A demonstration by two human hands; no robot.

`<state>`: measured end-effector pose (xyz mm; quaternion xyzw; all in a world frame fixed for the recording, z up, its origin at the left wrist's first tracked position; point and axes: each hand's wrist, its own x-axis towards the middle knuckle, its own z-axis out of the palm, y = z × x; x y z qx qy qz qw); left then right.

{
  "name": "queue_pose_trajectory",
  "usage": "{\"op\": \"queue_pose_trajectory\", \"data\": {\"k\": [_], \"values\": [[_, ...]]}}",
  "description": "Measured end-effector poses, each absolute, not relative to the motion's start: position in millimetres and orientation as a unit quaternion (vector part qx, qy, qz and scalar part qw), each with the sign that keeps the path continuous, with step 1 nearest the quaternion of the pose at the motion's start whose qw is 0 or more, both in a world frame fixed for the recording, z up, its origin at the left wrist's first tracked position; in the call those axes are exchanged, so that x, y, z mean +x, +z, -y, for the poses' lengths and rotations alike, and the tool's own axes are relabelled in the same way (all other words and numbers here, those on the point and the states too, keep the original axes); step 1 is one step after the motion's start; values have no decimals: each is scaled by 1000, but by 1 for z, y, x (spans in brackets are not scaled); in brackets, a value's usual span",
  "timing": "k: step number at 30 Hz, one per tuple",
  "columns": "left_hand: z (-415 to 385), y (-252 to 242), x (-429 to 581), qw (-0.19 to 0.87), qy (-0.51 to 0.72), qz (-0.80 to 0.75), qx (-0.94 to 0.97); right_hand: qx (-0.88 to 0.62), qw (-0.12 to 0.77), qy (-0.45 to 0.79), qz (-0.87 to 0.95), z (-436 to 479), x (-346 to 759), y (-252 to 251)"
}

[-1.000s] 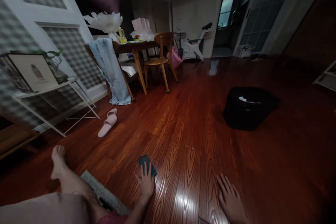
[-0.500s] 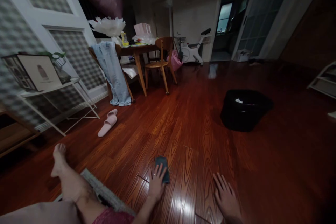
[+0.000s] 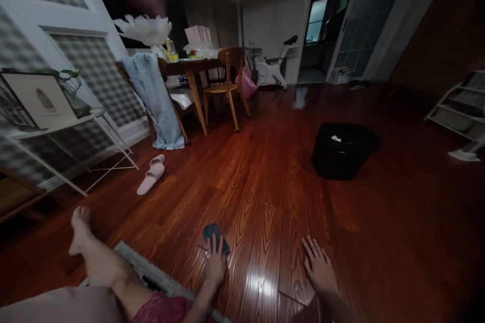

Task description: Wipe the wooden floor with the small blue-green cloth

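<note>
On the reddish wooden floor [image 3: 242,171] of a dimly lit room, a dark teal cloth [image 3: 212,232] is partly covered by the left hand [image 3: 215,265], between six and seven o'clock from the middle of the view. The hand is opened, palm down, with the fingers spread over the cloth's near part; the far part is left exposed at twelve o'clock from the hand. At five o'clock, well apart from the cloth, the right hand [image 3: 320,267] is held open, palm down, its fingers extended and slightly parted. A bare foot [image 3: 80,219] is seen at eight o'clock, and beyond it, between eight and nine, a pink slipper [image 3: 151,175]. At three o'clock, a black bin [image 3: 343,154] is stationed on the floor. At ten, a light-blue garment [image 3: 159,103] is draped over a chair, and at eleven, a wooden surface [image 3: 195,65] is crowded with items. An exercise bike [image 3: 273,73] is parked at one o'clock.
</note>
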<state>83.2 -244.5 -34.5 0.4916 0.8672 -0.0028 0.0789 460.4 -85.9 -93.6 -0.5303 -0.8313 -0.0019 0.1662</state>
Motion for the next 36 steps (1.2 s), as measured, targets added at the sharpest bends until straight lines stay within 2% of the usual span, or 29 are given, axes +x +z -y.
{"op": "queue_pose_trajectory", "data": {"k": [5, 9, 13, 17, 20, 25, 28, 33, 36], "values": [[232, -48, 157, 207, 34, -688, 695, -532, 164, 1, 831, 86, 462, -93], [227, -40, 167, 229, 29, -621, 749, -533, 156, -3, 832, 88, 461, -88], [224, -20, 127, 167, 2, -715, 679, -537, 153, -2, 830, 90, 460, -83], [238, -14, 70, 68, -10, -879, 472, -538, 156, -1, 828, 91, 458, -81], [256, -22, 45, 32, -1, -939, 342, -537, 157, -4, 829, 92, 458, -80], [255, -31, 69, 30, 10, -930, 365, -531, 158, -1, 832, 91, 460, -83], [242, -34, 117, 66, 30, -876, 478, -530, 155, -2, 833, 91, 460, -83], [235, -46, 193, 227, 57, -687, 688, -535, 150, -4, 832, 91, 460, -82], [235, -52, 208, 280, 61, -596, 750, -536, 148, -10, 831, 91, 461, -83]]}}
